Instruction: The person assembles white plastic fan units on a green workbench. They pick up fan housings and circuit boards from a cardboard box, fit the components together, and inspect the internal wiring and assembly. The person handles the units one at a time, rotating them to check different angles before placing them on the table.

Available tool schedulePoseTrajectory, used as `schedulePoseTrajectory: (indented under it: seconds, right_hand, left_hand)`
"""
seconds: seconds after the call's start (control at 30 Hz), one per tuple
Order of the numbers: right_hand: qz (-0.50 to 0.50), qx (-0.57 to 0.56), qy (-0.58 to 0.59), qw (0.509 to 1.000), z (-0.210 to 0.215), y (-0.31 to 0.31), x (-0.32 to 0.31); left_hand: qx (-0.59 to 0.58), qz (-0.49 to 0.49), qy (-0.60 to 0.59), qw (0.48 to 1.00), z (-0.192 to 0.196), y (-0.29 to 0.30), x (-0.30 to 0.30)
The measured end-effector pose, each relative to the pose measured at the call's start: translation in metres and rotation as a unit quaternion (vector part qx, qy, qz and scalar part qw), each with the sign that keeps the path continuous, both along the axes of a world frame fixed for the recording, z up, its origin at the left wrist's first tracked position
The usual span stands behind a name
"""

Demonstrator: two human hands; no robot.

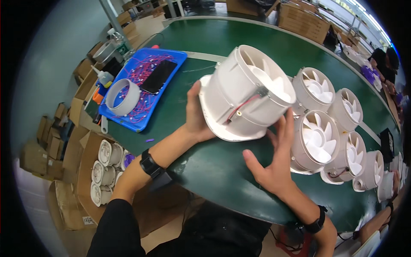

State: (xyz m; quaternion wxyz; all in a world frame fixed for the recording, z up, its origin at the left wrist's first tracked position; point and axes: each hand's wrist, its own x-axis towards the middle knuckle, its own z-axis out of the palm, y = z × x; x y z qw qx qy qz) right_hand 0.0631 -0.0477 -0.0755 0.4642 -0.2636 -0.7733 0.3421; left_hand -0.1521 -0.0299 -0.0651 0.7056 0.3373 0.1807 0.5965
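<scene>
Head view: left of me a blue tray [128,122] of wires; my left hand [195,120] grips the white fan housing's [244,92] flange, tilted over the green table [205,162], my right hand [274,165] open against it. Finished-looking fans [319,141] line up rightward; this one's red wire looks loose.

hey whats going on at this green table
A person is holding a white duct fan housing tilted up off the green table. The left hand grips its flanged base, and the right hand is spread open against its lower side. A row of similar white fans stands to the right. A blue tray to the left holds a white ring, red wires and a phone.
</scene>
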Motion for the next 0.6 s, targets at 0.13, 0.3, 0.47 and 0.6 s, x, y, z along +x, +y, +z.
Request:
schedulePoseTrajectory:
  seconds: [0.13, 0.3, 0.47, 0.6]
  right_hand:
    - [-0.009, 0.07, -0.021, 0.997, -0.001, 0.0, 0.001]
    - [0.001, 0.11, -0.032, 0.993, -0.004, 0.002, 0.003]
    - [0.017, 0.158, -0.014, 0.987, -0.001, 0.0, 0.004]
    - [0.022, 0.203, -0.017, 0.979, 0.001, -0.005, 0.005]
  left_hand:
    - [0.01, -0.108, -0.157, 0.982, -0.013, 0.003, -0.009]
    - [0.007, -0.159, -0.287, 0.945, -0.024, 0.007, -0.018]
    - [0.027, -0.117, -0.268, 0.956, -0.026, 0.005, -0.022]
    - [0.016, -0.011, -0.101, 0.995, -0.024, 0.007, -0.024]
